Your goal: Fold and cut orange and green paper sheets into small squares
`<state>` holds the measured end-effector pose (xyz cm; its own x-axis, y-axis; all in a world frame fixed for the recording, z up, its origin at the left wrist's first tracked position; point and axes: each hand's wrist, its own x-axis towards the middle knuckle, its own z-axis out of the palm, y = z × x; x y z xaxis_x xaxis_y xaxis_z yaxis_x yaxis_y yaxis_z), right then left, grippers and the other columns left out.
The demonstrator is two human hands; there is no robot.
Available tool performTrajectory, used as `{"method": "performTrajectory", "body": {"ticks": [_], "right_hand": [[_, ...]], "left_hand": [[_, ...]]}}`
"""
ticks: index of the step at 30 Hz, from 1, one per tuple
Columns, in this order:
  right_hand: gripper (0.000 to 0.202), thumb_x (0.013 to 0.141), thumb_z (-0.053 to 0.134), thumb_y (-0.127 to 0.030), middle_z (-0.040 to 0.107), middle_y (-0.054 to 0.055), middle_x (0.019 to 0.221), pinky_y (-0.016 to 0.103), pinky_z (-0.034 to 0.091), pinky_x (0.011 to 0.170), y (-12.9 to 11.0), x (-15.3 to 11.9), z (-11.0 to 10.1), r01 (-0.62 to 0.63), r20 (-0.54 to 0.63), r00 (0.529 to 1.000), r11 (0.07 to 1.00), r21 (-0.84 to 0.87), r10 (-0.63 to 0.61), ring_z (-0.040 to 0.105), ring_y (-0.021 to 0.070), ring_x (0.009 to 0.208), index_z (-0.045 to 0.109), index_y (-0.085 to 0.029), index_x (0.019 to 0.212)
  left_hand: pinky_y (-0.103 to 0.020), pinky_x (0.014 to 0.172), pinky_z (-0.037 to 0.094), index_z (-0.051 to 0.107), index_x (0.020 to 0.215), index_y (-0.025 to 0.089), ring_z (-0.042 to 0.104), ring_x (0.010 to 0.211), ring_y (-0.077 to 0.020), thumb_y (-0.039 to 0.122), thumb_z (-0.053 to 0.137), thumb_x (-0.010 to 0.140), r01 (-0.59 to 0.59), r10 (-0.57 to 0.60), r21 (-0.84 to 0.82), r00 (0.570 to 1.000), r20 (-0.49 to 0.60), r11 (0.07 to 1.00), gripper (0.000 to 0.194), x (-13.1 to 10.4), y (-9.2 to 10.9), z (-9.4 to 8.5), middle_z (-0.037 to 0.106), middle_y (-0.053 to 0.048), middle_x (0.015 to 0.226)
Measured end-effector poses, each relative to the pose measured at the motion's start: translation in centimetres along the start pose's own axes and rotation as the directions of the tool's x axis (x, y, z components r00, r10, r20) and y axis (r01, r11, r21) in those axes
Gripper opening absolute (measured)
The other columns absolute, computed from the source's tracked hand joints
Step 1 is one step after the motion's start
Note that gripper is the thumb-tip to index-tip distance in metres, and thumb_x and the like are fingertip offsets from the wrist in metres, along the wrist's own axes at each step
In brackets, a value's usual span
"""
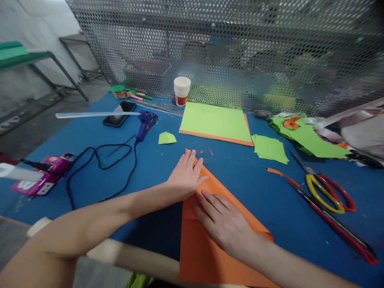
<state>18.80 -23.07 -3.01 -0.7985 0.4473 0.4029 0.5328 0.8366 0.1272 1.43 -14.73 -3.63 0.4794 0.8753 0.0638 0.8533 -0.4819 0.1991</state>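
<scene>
left hand (186, 174): flat on folded orange paper (196, 240), no grip
right hand (225, 222): flat-ish there too, gripping nothing
glue gun (144, 123): left of hands

You face a perforated metal screen (210, 60) along the far edge of your blue table (153, 164); blurred shapes show through its holes. Left of you: pale wall (49, 16), grey floor (93, 86), green-topped bench (27, 59) on metal legs, second bench (73, 38) beyond. Light pale; you get soft glare off the metal.
</scene>
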Motion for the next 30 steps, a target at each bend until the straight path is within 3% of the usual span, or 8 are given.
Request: {"method": "performTrajectory", "body": {"ticks": [17,30], "right_hand": [[0.034,0.084,0.051,-0.009,0.069,0.020,0.118,0.044,0.053,0.087,0.2,0.0,-0.3,0.016,0.044,0.999,1.000,0.019,-0.017,0.064,0.0328,0.110,0.067,-0.007,0.114],[0.037,0.087,0.046,-0.005,0.067,0.020,0.122,0.047,0.054,0.092,0.3,-0.1,-0.7,0.013,0.123,0.992,0.999,0.046,-0.019,0.062,0.0357,0.115,0.065,-0.006,0.118]], "left_hand": [[-0.052,0.119,0.021,0.040,0.146,0.005,0.015,0.148,-0.0377,0.048,0.041,0.098,0.083,-0.089,0.064,0.991,0.096,0.994,0.065,0.0,0.5,-1.0,0.024,-0.028,0.156],[-0.050,0.121,0.013,0.033,0.151,0.010,0.009,0.150,-0.0348,0.044,0.038,0.100,0.083,-0.078,-0.018,0.976,0.203,0.996,0.062,0.4,-0.5,-1.9,0.016,-0.021,0.161]]}}
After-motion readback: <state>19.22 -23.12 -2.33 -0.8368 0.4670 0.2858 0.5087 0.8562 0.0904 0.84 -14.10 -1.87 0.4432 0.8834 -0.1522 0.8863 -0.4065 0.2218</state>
